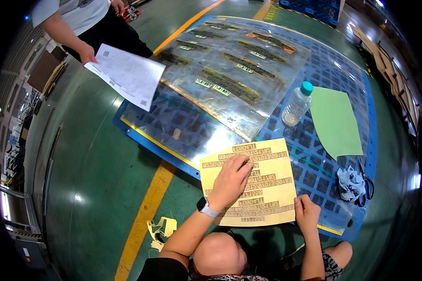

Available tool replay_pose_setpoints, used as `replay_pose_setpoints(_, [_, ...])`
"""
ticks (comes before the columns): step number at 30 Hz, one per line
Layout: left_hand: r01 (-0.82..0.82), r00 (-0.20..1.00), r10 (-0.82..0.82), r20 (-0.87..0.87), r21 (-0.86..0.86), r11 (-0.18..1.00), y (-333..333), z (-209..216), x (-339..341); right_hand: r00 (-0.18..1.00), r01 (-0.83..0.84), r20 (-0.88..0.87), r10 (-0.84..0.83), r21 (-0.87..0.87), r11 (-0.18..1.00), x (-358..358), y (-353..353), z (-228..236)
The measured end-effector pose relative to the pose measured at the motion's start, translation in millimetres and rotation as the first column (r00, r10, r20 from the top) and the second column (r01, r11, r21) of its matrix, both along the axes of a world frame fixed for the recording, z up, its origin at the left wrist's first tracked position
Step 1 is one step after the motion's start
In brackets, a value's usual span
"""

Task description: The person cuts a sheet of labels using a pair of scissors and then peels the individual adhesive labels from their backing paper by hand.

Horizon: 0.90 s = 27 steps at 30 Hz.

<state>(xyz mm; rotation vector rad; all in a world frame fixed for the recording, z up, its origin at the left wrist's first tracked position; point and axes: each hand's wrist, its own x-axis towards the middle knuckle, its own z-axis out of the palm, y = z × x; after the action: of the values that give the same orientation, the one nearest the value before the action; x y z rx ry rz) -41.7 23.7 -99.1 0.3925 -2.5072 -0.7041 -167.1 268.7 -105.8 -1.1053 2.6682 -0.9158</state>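
Note:
A yellow sheet with rows of dark cut-out or printed characters lies before me, over the near edge of the blue table. My left hand rests on its left half, fingers slightly bent and spread on the surface, with nothing visible in them. At the sheet's lower right edge, my right hand is closed, pinching the margin between thumb and fingers. Beyond the sheet stands a clear bottle with a teal cap. A green sheet with a curved edge lies to the bottle's right.
Black-handled scissors lie beside a crumpled blue cloth at the table's right. Clear film with dark stencilled patches covers the far part. At upper left a person holds white paper. Yellow scraps lie on the floor.

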Motion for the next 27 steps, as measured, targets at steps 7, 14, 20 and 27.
replay_pose_setpoints(7, [0.002, 1.0, -0.002, 0.002, -0.007, 1.0, 1.3, -0.4, 0.1, 0.999, -0.007, 0.033, 0.006, 0.027, 1.0, -0.1, 0.3, 3.3])
replay_pose_setpoints(14, [0.056, 0.998, -0.056, 0.007, -0.022, 0.998, -1.9, -0.1, 0.0, 0.998, -0.019, 0.064, 0.016, 0.04, 0.999, -1.4, 1.5, 5.7])
replay_pose_setpoints(20, [0.08, 0.996, -0.079, 0.028, -0.031, 0.996, -3.3, 1.2, -0.6, 0.998, -0.012, 0.065, 0.009, 0.048, 0.999, -1.4, 2.1, 6.1])
replay_pose_setpoints(27, [0.063, 0.998, -0.063, 0.02, -0.034, 0.997, -1.0, -4.0, -0.1, 0.999, -0.015, 0.053, 0.013, 0.044, 0.999, -2.4, 3.2, 2.5])
